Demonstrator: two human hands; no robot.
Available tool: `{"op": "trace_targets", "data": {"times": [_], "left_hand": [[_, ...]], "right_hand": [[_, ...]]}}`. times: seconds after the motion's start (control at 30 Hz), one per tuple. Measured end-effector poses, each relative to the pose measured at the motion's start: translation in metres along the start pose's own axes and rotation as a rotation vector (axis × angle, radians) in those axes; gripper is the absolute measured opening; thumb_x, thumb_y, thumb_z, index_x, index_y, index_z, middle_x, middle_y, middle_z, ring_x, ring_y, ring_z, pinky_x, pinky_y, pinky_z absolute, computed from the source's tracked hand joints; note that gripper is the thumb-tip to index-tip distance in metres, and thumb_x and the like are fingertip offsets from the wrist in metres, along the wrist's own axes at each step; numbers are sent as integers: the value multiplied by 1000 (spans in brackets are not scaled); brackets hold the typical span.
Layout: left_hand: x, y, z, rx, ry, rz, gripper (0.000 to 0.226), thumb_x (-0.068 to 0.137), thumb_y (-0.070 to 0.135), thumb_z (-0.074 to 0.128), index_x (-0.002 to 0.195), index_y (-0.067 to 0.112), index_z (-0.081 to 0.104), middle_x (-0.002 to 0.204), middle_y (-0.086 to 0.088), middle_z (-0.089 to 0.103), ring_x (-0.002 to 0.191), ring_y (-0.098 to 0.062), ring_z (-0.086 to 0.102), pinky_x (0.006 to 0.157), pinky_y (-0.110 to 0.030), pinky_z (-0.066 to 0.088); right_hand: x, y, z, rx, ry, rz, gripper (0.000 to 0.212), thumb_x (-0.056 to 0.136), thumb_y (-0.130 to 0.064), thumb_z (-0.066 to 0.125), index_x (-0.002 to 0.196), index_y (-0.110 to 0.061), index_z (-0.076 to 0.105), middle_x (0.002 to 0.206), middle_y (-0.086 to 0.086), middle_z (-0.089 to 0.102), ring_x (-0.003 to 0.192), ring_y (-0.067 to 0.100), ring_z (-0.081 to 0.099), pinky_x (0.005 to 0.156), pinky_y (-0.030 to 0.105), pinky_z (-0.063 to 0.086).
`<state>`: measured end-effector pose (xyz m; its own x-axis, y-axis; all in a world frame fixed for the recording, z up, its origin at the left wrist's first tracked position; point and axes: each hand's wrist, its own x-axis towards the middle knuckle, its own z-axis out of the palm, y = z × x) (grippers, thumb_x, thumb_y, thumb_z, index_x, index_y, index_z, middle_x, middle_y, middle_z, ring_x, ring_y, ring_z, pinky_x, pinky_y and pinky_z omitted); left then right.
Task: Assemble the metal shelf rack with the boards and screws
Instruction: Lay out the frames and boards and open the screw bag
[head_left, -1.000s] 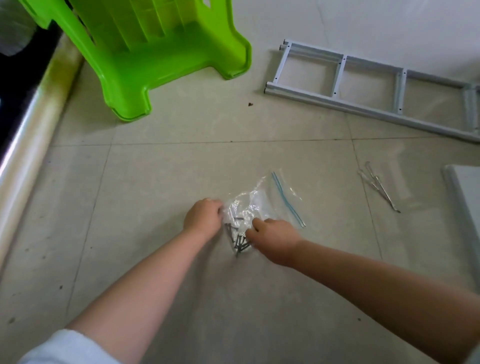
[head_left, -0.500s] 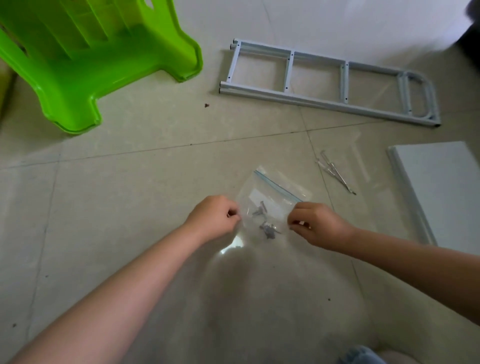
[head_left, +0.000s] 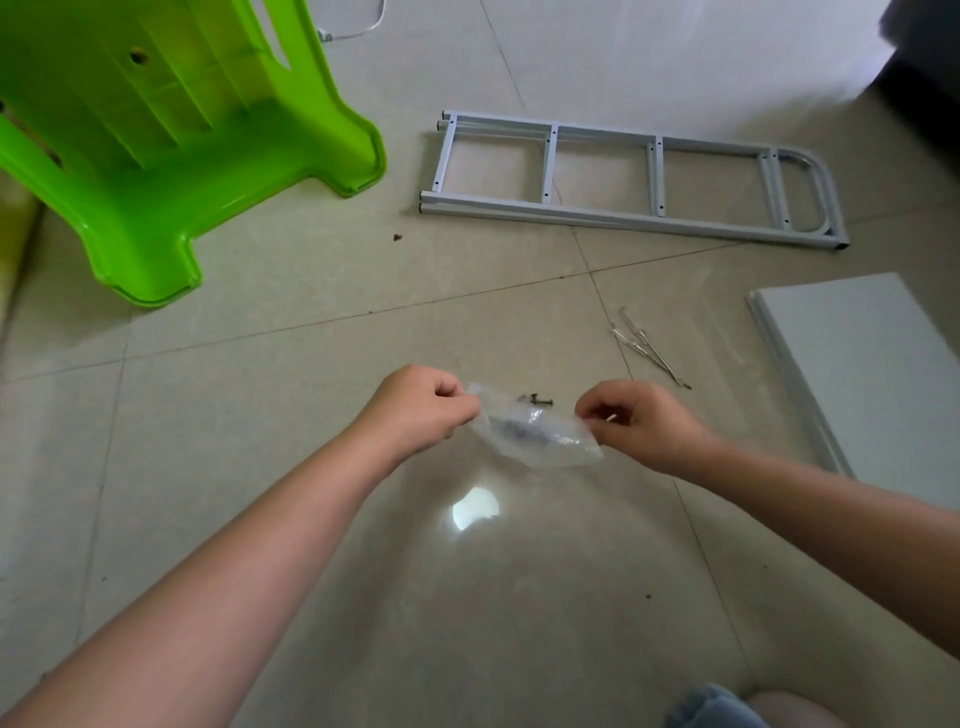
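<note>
Bag now lifted off floor, pinched between left hand and right hand. Screws spilling below. Frame, board untouched. Emptying underway; assembly unstarted.

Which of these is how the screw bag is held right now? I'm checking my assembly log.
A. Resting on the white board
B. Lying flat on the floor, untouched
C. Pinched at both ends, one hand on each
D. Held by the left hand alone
C: the left hand and right hand each pinch one end of the clear screw bag, lifted between them.
</note>
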<state>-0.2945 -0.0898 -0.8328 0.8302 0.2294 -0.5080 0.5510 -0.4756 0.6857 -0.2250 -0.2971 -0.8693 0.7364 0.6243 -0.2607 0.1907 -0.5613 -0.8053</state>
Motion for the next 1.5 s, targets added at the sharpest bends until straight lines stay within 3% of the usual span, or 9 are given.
{"op": "trace_targets", "data": {"times": [0.17,0.37,0.53,0.7,0.97,1.03,1.23,1.37,1.5], "left_hand": [[-2,5,-3,7,40,52,19,83,9,56,64,7,53,54,-3,43,48,-10,35,36,-9,24],[-6,9,-11,-35,66,68,16,82,6,54,66,5,57,54,-5,44,36,-1,38,35,-8,25],[-8,5,-14,-68,126,87,29,81,3,52,53,10,49,53,-7,44,45,-7,39,37,-8,25],[-7,3,-13,-128,175,109,28,82,2,52,55,9,49,53,-4,46,38,-1,38,37,-7,24],[-4,-2,-3,-115,175,99,15,83,4,52,69,0,56,57,-7,47,45,-4,36,36,-9,24],[-5,-1,-3,-112,173,115,16,83,3,52,68,-1,56,59,-9,46,53,-10,36,37,-9,24],[-5,-2,-4,-83,151,173,18,82,4,54,66,-3,54,67,-13,45,39,-6,29,37,-11,20],[-5,-2,1,-42,139,257,23,82,3,55,63,-9,51,58,-8,38,45,-7,29,42,-13,21],[-5,-8,4,99,168,374,22,80,3,58,60,6,50,60,0,42,57,-6,38,53,-13,28]], "right_hand": [[2,-5,-6,-3,3,-16,18,82,4,61,74,-13,60,72,-14,55,64,-15,54,59,3,41],[-7,-24,-11,91,5,-33,34,81,3,62,65,-26,55,70,-10,57,57,-13,54,57,3,41],[-13,-31,-10,66,5,-84,36,81,5,61,65,-28,55,69,-8,56,58,-9,53,58,6,42],[-7,-34,-12,-82,116,-208,3,78,-1,65,76,-2,67,67,-16,55,64,-15,54,63,8,44],[-4,-19,-6,-95,119,-159,8,80,7,61,80,3,68,66,-10,56,64,-16,54,63,4,42],[-5,-19,-5,-96,148,-208,7,78,-1,63,78,3,68,68,-6,59,64,-17,54,63,4,42],[-10,-12,-3,-156,177,-360,24,74,-19,55,70,1,67,63,-3,60,64,-21,51,59,-1,40],[-12,-7,-2,-212,183,-437,28,73,-18,46,66,1,65,62,-8,53,60,-4,49,55,4,38],[-16,-3,2,-387,98,-546,22,72,-11,45,60,-2,61,52,1,54,46,14,48,48,15,36]]}}
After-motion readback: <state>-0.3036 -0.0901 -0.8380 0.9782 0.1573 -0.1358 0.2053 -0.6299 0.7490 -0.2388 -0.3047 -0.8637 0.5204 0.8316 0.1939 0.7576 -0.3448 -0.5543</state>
